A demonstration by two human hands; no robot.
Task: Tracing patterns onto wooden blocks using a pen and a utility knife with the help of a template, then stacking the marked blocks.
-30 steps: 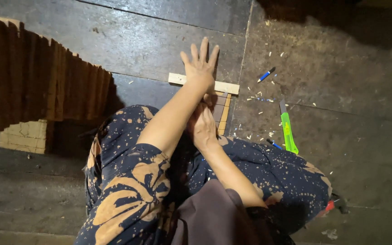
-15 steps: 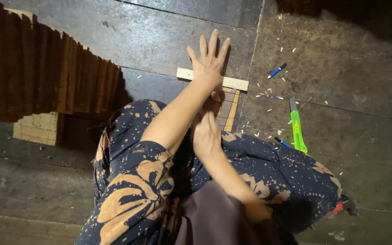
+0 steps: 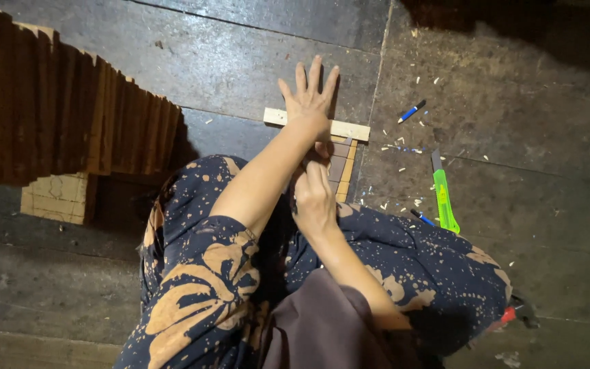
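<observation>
Dark floorboards [image 3: 206, 61] are bearing a wood strip [image 3: 349, 129] that the left hand [image 3: 308, 102] is pinning with splayed, flat fingers while the right hand [image 3: 314, 198], fingers curled on something unclear, is working a second strip [image 3: 341, 171] just below those fingertips, and uneven pressing could be letting the pieces skid.

Dim scene with warm light falling on the middle of the floor [image 3: 240, 75]. The upper right corner is in deep shadow, and a dark shadow lies beside the stack of wooden strips [image 3: 56, 116]. Focus is fair at the centre; the left hand [image 3: 308, 96] appears slightly soft, possibly motion blur. No glare.
</observation>
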